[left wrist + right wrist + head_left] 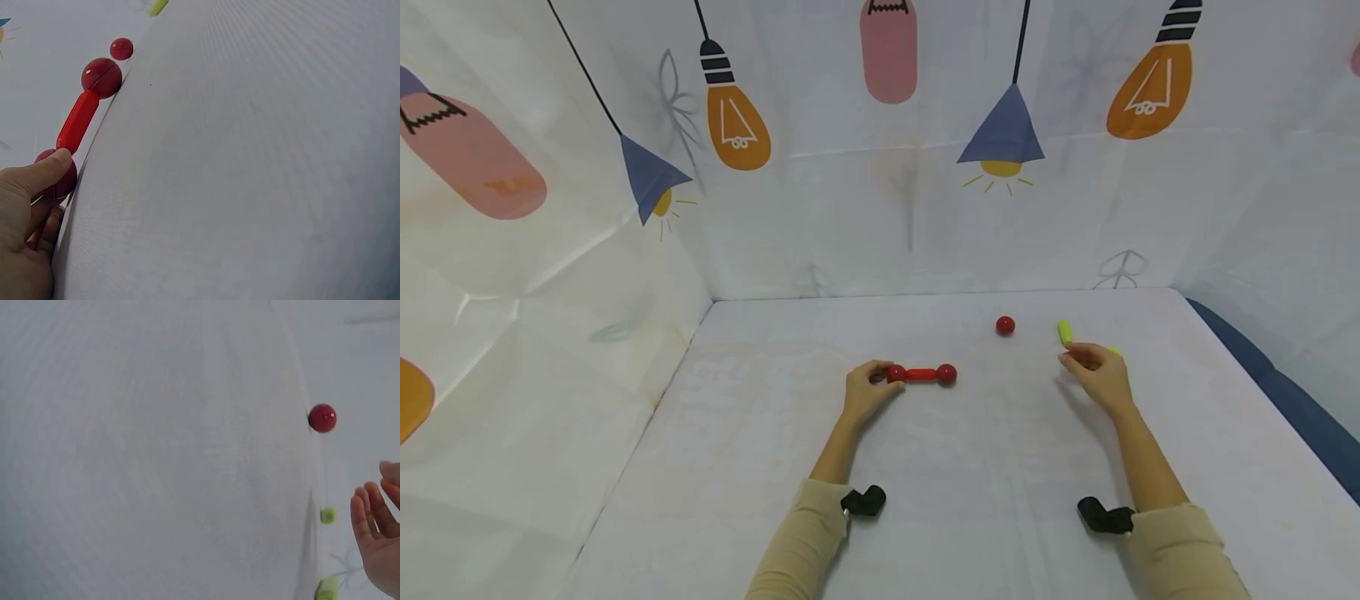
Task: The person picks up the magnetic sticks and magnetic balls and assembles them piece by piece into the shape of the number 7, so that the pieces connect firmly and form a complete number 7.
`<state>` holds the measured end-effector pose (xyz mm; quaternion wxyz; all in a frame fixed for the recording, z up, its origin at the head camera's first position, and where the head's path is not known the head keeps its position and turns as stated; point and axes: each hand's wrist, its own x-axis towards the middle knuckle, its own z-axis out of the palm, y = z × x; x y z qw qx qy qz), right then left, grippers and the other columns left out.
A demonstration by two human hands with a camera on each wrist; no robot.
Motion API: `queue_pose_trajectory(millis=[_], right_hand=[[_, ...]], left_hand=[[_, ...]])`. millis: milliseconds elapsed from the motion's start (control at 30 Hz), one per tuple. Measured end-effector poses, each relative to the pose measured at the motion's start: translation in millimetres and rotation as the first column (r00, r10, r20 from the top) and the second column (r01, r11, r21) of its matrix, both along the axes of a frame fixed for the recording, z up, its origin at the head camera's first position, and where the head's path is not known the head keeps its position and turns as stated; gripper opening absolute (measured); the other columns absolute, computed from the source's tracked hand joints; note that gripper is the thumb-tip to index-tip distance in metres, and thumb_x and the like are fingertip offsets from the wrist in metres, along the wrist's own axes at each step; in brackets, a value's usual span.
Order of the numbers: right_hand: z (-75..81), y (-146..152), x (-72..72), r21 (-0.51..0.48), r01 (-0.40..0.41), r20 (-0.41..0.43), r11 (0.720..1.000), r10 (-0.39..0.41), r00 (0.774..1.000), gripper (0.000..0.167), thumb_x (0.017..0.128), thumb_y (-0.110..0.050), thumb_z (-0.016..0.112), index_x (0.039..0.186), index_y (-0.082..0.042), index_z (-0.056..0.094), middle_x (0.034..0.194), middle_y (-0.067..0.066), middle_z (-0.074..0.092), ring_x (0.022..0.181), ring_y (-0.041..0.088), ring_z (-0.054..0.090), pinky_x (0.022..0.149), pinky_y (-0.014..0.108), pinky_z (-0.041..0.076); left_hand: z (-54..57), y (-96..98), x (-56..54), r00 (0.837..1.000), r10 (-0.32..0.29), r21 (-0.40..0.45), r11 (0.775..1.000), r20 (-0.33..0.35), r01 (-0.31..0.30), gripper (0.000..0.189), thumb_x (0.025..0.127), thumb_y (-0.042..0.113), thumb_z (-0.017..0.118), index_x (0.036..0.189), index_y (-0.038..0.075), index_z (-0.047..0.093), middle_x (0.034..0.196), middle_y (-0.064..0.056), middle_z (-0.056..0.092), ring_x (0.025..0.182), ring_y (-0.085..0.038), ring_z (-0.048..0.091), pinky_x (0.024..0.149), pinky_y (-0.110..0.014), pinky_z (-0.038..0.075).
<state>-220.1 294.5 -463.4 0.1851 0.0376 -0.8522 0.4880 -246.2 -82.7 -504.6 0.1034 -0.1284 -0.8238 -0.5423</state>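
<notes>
Two dark red balls joined by a bright red rod (pixel 922 375) form a dumbbell shape lying along the table. My left hand (pixel 867 392) pinches its left ball (pixel 65 181) between thumb and fingers; the right ball (pixel 947 375) stays uncovered. Over the table's right part is my right hand (pixel 1103 377), fingers loosely bent, nothing visible between them. Just beyond its fingertips a yellow-green stick (pixel 1065 332) lies on the table. A second yellow-green piece (pixel 1116 351) is mostly hidden behind this hand in the head view. The right wrist view shows both green pieces apart from the fingers.
A loose red ball (pixel 1005 326) sits toward the back of the white table (pixel 970 483), left of the green stick. Behind and to the left hang white sheets (pixel 820 225) printed with lamps and bulbs. Something dark blue (pixel 1270 367) shows past the right edge.
</notes>
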Motion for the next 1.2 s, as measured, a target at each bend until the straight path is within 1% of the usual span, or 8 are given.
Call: queue_pose_trajectory(millis=[233, 400, 500, 633, 733, 867, 967, 1200], right_hand=[[2.7, 15.4, 1.6, 0.004, 0.128, -0.003, 0.992, -0.128, 0.992, 0.031, 0.088, -0.013, 0.064, 0.107, 0.011, 0.064, 0.08, -0.023, 0.059, 0.072, -0.017, 0.052, 0.066, 0.002, 0.042], [3.5, 21.8, 3.3, 0.003, 0.213, 0.038, 0.977, -0.213, 0.976, 0.032, 0.087, -0.013, 0.064, 0.108, 0.011, 0.063, 0.076, -0.031, 0.051, 0.068, -0.018, 0.05, 0.065, 0.0, 0.04], [4.6, 26.1, 4.3, 0.013, 0.248, 0.094, 0.969, -0.248, 0.964, 0.035, 0.088, -0.016, 0.064, 0.111, 0.01, 0.062, 0.076, -0.026, 0.054, 0.068, -0.019, 0.048, 0.064, 0.0, 0.039], [4.6, 31.8, 3.9, 0.057, 0.302, 0.16, 0.952, -0.307, 0.938, 0.041, 0.089, -0.022, 0.063, 0.115, 0.009, 0.06, 0.091, 0.004, 0.066, 0.068, -0.018, 0.043, 0.063, 0.002, 0.038], [3.6, 35.7, 2.9, 0.078, 0.355, 0.202, 0.932, -0.363, 0.909, 0.042, 0.089, -0.023, 0.062, 0.119, 0.007, 0.059, 0.109, 0.022, 0.062, 0.07, -0.013, 0.041, 0.064, 0.005, 0.036], [2.0, 40.2, 1.9, 0.101, 0.391, 0.28, 0.915, -0.404, 0.871, 0.046, 0.091, -0.024, 0.058, 0.125, 0.007, 0.054, 0.121, 0.025, 0.056, 0.089, 0.01, 0.051, 0.067, 0.012, 0.035], [0.8, 41.7, 1.3, 0.113, 0.38, 0.357, 0.918, -0.394, 0.847, 0.05, 0.093, -0.027, 0.054, 0.129, 0.008, 0.05, 0.126, 0.027, 0.052, 0.107, 0.031, 0.051, 0.069, 0.018, 0.038], [-1.3, 45.1, -0.1, 0.121, 0.341, 0.492, 0.932, -0.354, 0.795, 0.061, 0.092, -0.032, 0.054, 0.135, 0.01, 0.041, 0.133, 0.031, 0.044, 0.12, 0.042, 0.044, 0.077, 0.031, 0.045]], left_hand=[[-0.7, 0.2, -0.7, 1.0, 0.002, -0.016, 1.0, 0.004, -0.002, 0.037, 0.074, 0.008, 0.08, 0.106, -0.004, 0.067, 0.103, -0.017, 0.068, 0.092, -0.029, 0.064, 0.086, -0.036, 0.052], [0.3, 1.0, -0.1, 1.0, 0.001, -0.021, 1.0, 0.011, -0.001, 0.037, 0.074, 0.009, 0.08, 0.106, -0.004, 0.067, 0.103, -0.017, 0.068, 0.093, -0.028, 0.064, 0.086, -0.035, 0.052], [0.6, 1.5, 0.0, 1.0, 0.003, -0.02, 1.0, 0.019, -0.003, 0.037, 0.074, 0.009, 0.079, 0.107, -0.004, 0.067, 0.104, -0.017, 0.068, 0.093, -0.028, 0.063, 0.087, -0.036, 0.052], [0.2, 1.8, -0.1, 0.999, 0.008, -0.013, 1.0, 0.032, -0.007, 0.038, 0.074, 0.008, 0.08, 0.107, -0.004, 0.067, 0.104, -0.017, 0.068, 0.093, -0.029, 0.063, 0.087, -0.037, 0.052], [-0.2, 2.0, 0.0, 0.999, 0.009, -0.007, 1.0, 0.041, -0.009, 0.038, 0.074, 0.008, 0.08, 0.107, -0.004, 0.067, 0.104, -0.017, 0.068, 0.094, -0.029, 0.063, 0.087, -0.037, 0.051], [-0.2, 2.0, -0.1, 0.999, 0.008, -0.009, 1.0, 0.038, -0.008, 0.037, 0.074, 0.008, 0.08, 0.107, -0.004, 0.067, 0.104, -0.017, 0.068, 0.093, -0.029, 0.064, 0.087, -0.037, 0.052], [-0.7, 1.4, -0.7, 1.0, 0.006, -0.01, 1.0, 0.016, -0.005, 0.037, 0.073, 0.008, 0.08, 0.106, -0.004, 0.067, 0.103, -0.017, 0.068, 0.092, -0.028, 0.064, 0.086, -0.035, 0.052], [-0.9, -0.1, -1.5, 0.999, 0.004, -0.014, 1.0, -0.037, -0.004, 0.037, 0.072, 0.008, 0.081, 0.104, -0.004, 0.068, 0.1, -0.017, 0.069, 0.089, -0.028, 0.065, 0.083, -0.033, 0.053]])
